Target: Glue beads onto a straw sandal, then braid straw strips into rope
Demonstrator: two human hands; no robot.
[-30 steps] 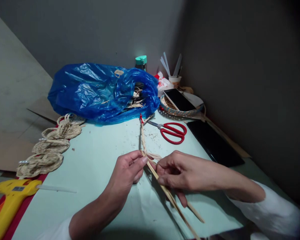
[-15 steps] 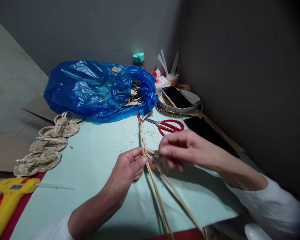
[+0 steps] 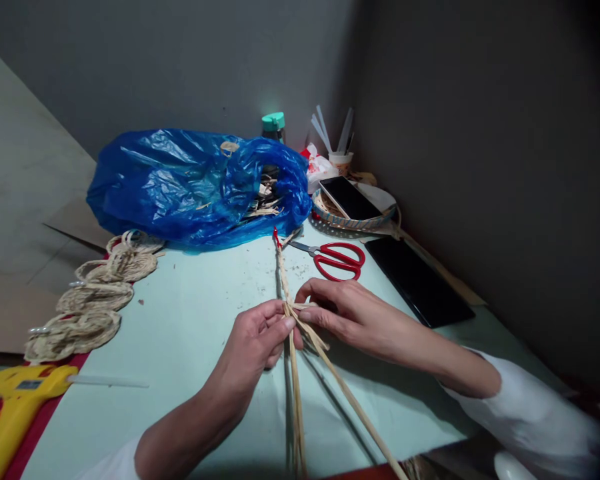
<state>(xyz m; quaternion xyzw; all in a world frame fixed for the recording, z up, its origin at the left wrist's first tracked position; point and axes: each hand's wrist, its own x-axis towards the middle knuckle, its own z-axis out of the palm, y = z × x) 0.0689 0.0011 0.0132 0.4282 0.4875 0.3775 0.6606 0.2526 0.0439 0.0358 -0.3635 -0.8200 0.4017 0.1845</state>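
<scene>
A pale straw braid (image 3: 283, 272) stretches away from me, its far end bound with a red tie (image 3: 277, 238). My left hand (image 3: 256, 333) pinches it between thumb and fingers where the loose strands start. Close beside, my right hand (image 3: 353, 319) is closed on a short straw strand (image 3: 304, 306) that points right from the braid. Two bundles of long straw hang toward me: one fairly straight bundle (image 3: 297, 407) and one slanting right (image 3: 356, 405). Just beyond my right hand lie red-handled scissors (image 3: 341, 259), blades toward the braid's tied end.
A blue plastic bag (image 3: 180, 187) of straw scraps fills the back. Coiled braided pieces (image 3: 97, 330) and a yellow glue gun (image 3: 23, 393) lie left. At right are a black tablet (image 3: 420, 280) and a basket (image 3: 323, 210) with a phone (image 3: 351, 198).
My right hand has come in closer to the left and its fingers close near the braid. The straight strand bundle hangs further left. The view has shifted slightly.
</scene>
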